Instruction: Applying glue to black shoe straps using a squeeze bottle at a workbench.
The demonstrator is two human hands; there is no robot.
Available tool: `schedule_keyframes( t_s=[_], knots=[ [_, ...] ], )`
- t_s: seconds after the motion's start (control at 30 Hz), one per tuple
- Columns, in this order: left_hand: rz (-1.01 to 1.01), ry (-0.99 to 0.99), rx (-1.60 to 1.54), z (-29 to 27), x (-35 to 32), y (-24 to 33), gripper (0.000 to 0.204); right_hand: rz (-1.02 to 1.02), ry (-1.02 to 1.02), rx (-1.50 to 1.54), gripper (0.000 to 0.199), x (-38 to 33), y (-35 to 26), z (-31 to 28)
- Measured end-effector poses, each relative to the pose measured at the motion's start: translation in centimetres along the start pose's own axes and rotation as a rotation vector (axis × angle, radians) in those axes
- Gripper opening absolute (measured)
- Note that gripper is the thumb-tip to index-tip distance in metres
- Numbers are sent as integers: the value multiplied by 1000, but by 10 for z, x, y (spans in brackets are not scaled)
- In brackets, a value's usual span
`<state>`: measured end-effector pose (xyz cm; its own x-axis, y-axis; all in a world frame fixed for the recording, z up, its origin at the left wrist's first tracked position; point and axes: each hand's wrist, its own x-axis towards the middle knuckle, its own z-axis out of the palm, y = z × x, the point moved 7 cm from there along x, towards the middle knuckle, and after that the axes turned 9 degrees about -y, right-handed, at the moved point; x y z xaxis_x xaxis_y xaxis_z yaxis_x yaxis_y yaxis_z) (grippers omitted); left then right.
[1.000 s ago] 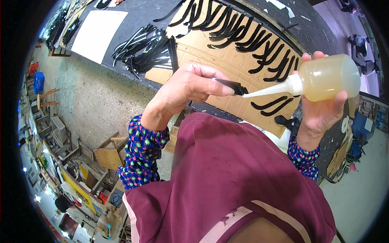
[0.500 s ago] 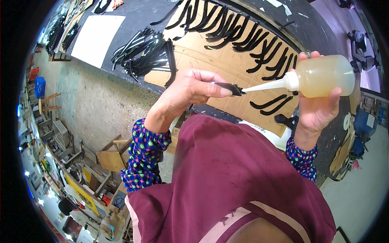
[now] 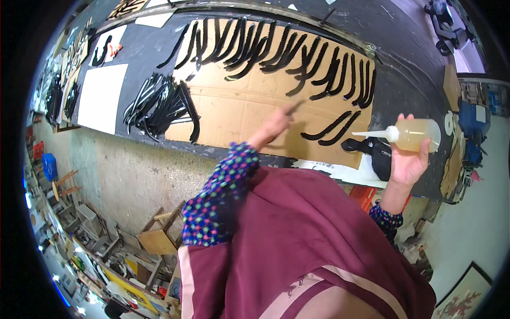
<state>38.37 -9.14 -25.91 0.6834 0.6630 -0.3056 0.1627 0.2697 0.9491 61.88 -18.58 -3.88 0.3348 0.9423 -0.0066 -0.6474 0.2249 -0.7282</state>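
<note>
Two different grips tbh: cradling bottle (image 3: 417,133) sideways in right hand (image 3: 408,164), probably to curb drips; pinching blurred dark piece (image 3: 292,108) in left fingers (image 3: 283,118) over cardboard (image 3: 239,103).

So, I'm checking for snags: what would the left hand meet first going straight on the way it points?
Probably the near ends of the black strips laid on the cardboard; the left hand is blurred and its height unclear.

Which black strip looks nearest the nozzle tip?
Right-hand strip of the lower two on the cardboard: it's just left of the nozzle tip; its twin and the rest lie farther off.
</note>
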Motion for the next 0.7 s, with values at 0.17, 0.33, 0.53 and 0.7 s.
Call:
schedule_keyframes(
  t_s=[0.17, 0.33, 0.53, 0.7],
  knots=[
    [-47, 40, 496, 65, 84, -40, 20, -87, 96, 33, 48, -7, -20, -41],
    [-15, 131, 542, 89, 111, -35, 26, -111, 186, 62, 47, -6, -21, -67],
    [198, 348, 635, 78, 90, 1, 29, -33, 162, 74, 49, 9, -9, -80],
    [-1, 807, 462, -54, 2, -44, 26, 20, 134, 36, 52, 25, 3, -64]
  ],
)
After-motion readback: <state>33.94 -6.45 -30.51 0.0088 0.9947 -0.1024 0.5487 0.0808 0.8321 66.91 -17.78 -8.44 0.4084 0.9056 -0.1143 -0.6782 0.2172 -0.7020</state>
